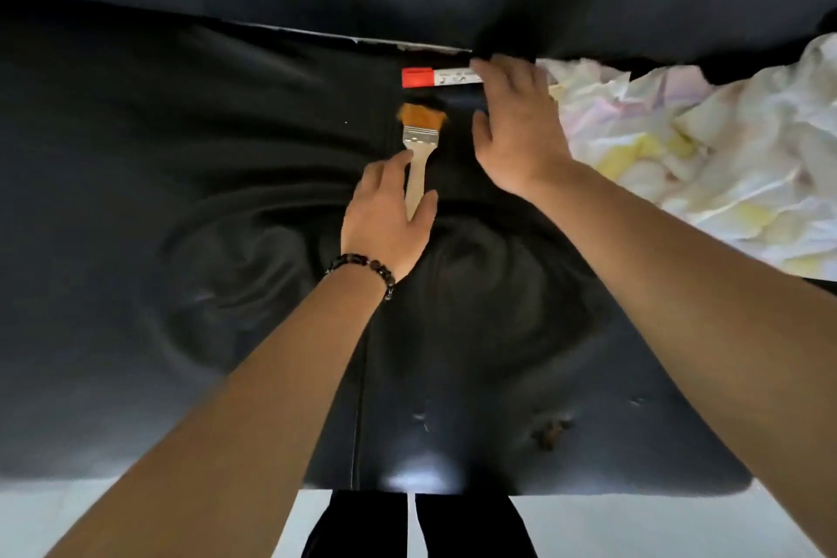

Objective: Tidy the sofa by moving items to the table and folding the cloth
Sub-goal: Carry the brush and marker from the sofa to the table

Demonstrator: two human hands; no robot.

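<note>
Two bare forearms reach forward over a black sofa (181, 195). The left hand (389, 213), with a dark beaded bracelet (362, 267) at its wrist, lies over the lower end of a paintbrush (419, 136). Its forefinger runs along the left side of the pale wooden handle and its thumb along the right, the fingers fairly straight and bracketing the handle rather than plainly closed round it. The right hand (516, 127), just right of the brush and a little beyond it, is spread wide with the palm down, and its fingertips cover the right end of a marker (435, 77). Whether they touch the marker cannot be told. The sofa's glossy seat is creased into swirls on the near side of the brush, with scuffed patches closer to its front edge, and the backrest rises beyond the brush. A crumpled white cloth (702, 150) with faint yellow and pink tints lies heaped on the seat well to the right of the brush. A pale floor (136, 512) and the person's dark trouser legs (362, 526) show nearest the camera. The brush lies on the seat with its orange bristles pointing toward the backrest, below a metal ferrule. The marker, white with a red cap on its left end, lies crosswise just beyond the bristles. Dark print on its barrel is too blurred to read.
</note>
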